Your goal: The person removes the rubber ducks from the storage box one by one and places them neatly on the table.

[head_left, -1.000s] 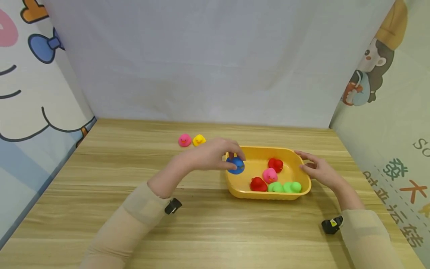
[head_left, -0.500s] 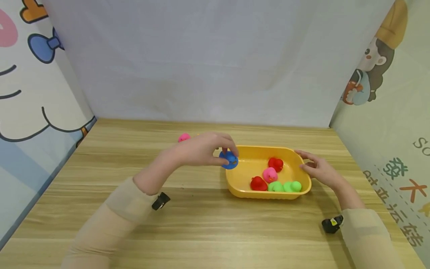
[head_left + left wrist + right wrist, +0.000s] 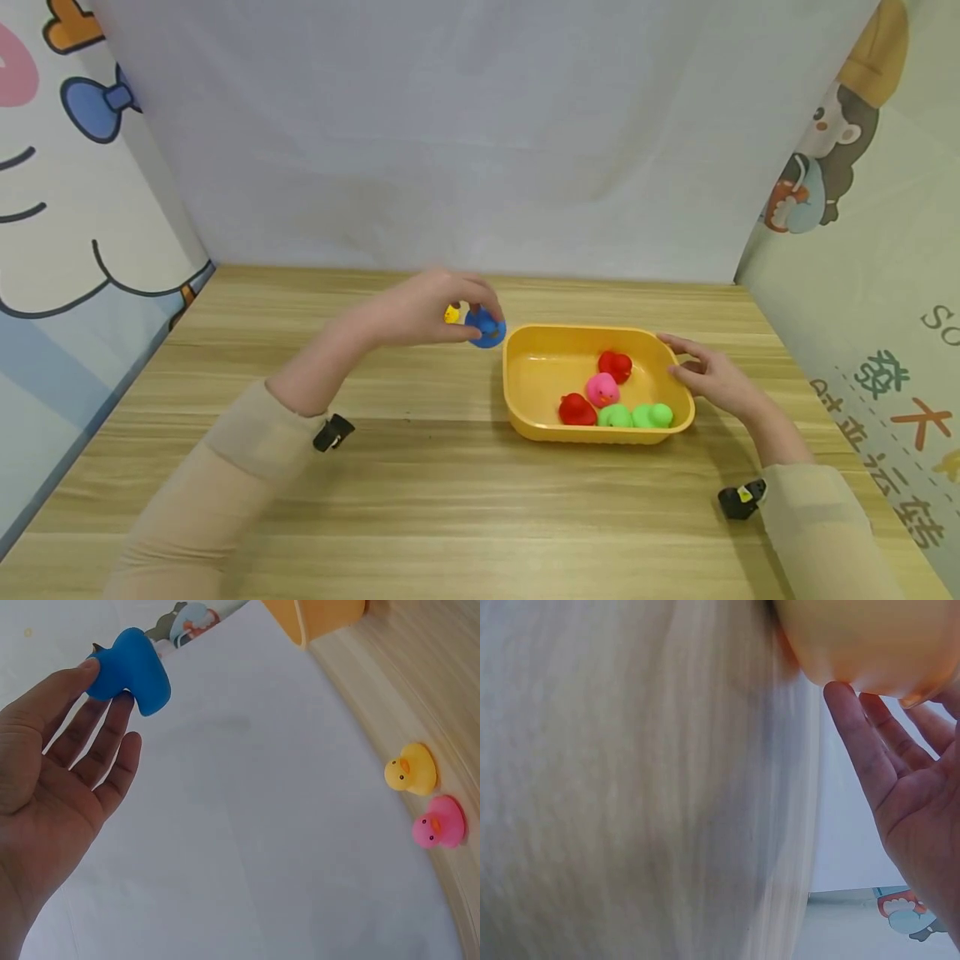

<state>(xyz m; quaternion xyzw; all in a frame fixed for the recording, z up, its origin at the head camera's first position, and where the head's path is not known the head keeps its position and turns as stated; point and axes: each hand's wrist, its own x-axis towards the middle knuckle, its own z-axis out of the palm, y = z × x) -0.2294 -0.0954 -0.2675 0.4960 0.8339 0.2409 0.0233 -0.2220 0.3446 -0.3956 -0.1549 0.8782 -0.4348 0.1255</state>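
My left hand (image 3: pixel 427 308) pinches a blue rubber duck (image 3: pixel 486 327) between thumb and fingertips, in the air just off the upper left corner of the yellow tray (image 3: pixel 525 436). In the left wrist view the blue duck (image 3: pixel 131 671) shows clear of any surface. My right hand (image 3: pixel 716 382) rests its fingertips against the tray's right end. In the right wrist view those fingers (image 3: pixel 855 742) are fairly straight and touch the outer wall. Inside the tray lie two red ducks (image 3: pixel 577 409), a pink duck (image 3: pixel 603 389) and two green ducks (image 3: pixel 651 416).
On the tabletop (image 3: pixel 450 500) stand a yellow duck (image 3: pixel 412 769) and a second pink duck (image 3: pixel 441 823), side by side. In the head view my left hand partly covers the yellow one and hides the pink one. A white cloth (image 3: pixel 480 150) hangs behind the table.
My left hand has carried the blue duck up and left, from over the tray's left end to outside its rim. My right hand and the tray stay where they were.
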